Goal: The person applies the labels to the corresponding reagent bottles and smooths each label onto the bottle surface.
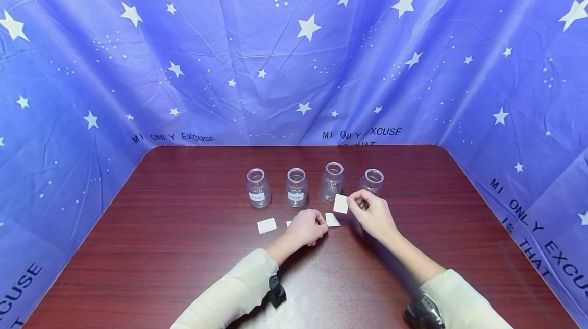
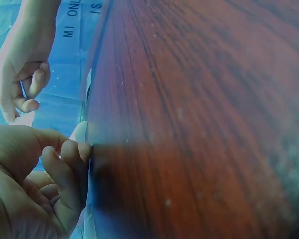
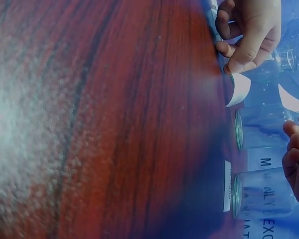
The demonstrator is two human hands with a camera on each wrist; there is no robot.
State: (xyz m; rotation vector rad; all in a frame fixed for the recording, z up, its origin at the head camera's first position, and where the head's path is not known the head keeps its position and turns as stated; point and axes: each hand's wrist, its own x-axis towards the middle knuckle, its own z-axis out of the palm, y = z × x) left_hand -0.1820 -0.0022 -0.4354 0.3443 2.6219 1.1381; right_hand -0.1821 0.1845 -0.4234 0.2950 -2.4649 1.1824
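My right hand (image 1: 373, 212) pinches a white label (image 1: 341, 204) by its edge, held up in front of the clear glass jars. Just to the left, my left hand (image 1: 309, 227) pinches a bent white paper slip (image 1: 333, 220) close to the tabletop; the right wrist view shows this slip (image 3: 240, 89) curling away from the fingertips. Behind the raised label stands an unlabelled jar (image 1: 332, 182). Another jar (image 1: 371, 180) is partly hidden by my right hand. Two jars farther left, one at the end (image 1: 259, 186) and one beside it (image 1: 296, 183), carry printed labels.
A white paper piece (image 1: 266, 225) lies in front of the leftmost jar, and another (image 1: 289, 223) is mostly covered by my left hand. In the right wrist view a printed label (image 3: 227, 186) shows near a jar's base. A starry blue curtain (image 1: 275, 64) surrounds the dark red table (image 1: 184, 191).
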